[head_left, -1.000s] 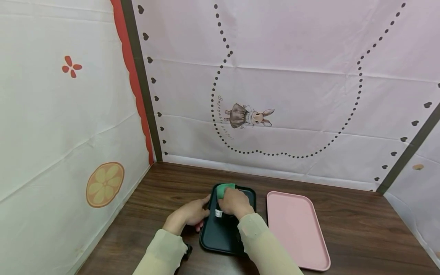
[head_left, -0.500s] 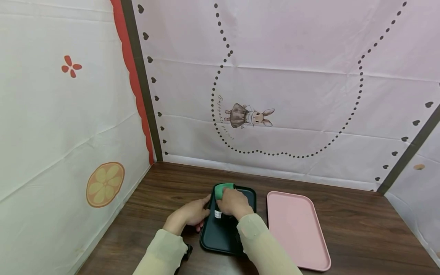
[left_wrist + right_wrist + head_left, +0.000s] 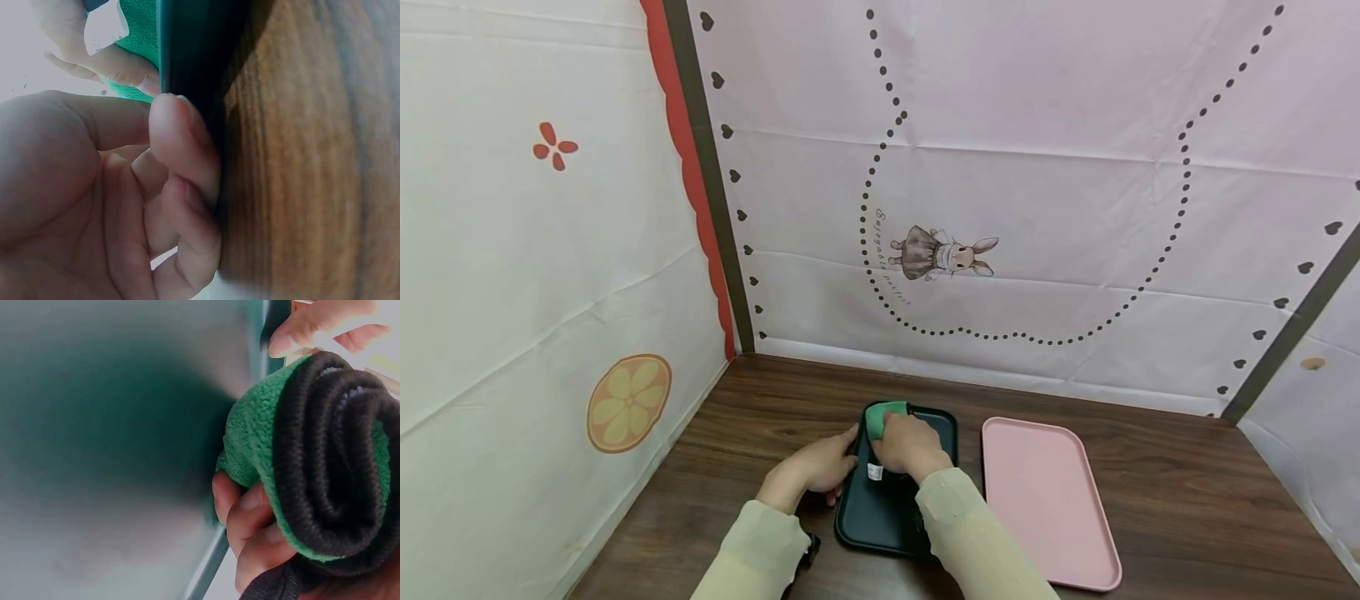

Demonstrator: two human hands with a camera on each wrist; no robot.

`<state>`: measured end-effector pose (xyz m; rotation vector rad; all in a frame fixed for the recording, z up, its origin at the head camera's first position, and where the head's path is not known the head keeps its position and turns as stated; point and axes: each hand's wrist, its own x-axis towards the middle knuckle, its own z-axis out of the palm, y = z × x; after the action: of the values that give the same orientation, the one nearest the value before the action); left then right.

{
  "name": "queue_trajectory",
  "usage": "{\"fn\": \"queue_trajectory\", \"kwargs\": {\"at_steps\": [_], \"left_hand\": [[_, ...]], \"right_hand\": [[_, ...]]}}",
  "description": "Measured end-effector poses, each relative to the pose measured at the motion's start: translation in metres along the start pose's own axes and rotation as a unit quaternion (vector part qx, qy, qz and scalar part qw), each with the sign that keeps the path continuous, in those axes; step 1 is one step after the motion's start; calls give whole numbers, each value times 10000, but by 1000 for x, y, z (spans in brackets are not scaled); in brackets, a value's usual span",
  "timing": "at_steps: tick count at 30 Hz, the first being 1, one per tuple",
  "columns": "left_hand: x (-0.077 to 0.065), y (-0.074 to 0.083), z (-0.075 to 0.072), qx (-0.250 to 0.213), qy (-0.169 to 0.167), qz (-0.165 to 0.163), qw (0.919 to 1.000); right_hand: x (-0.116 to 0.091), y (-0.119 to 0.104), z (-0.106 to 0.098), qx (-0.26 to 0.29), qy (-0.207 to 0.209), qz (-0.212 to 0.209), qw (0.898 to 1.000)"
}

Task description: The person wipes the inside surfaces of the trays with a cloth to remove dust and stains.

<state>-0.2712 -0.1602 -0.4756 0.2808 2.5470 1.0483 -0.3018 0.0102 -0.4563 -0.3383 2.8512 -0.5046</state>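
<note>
A dark green tray [image 3: 880, 521] lies on the wooden table. My right hand [image 3: 910, 446] grips a folded green cloth [image 3: 883, 418] against the tray's far left part. In the right wrist view the cloth [image 3: 253, 425] shows thick layers with dark edging, fingers curled round its underside. A small white tag [image 3: 875, 472] hangs from it near the hand. My left hand [image 3: 808, 471] holds the tray's left rim. Seen from the left wrist, the thumb and a bent finger meet at the rim [image 3: 164, 47], the other fingers curled below it.
A pink tray [image 3: 1048, 500] lies just right of the dark one. Printed fabric walls [image 3: 1037, 217] stand behind and on both sides of the table [image 3: 1180, 500]. A small black object [image 3: 809, 550] shows by the left sleeve.
The right hand has slid the cloth slightly left and toward me over the tray, the white tag shifting with it. The left hand and both trays stay in place.
</note>
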Motion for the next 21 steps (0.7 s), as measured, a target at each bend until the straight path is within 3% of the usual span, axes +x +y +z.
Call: {"fn": "queue_trajectory", "kwargs": {"at_steps": [21], "left_hand": [[3, -3, 1, 84, 11, -40, 10000]], "right_hand": [[-13, -4, 1, -406, -163, -180, 9989]]}}
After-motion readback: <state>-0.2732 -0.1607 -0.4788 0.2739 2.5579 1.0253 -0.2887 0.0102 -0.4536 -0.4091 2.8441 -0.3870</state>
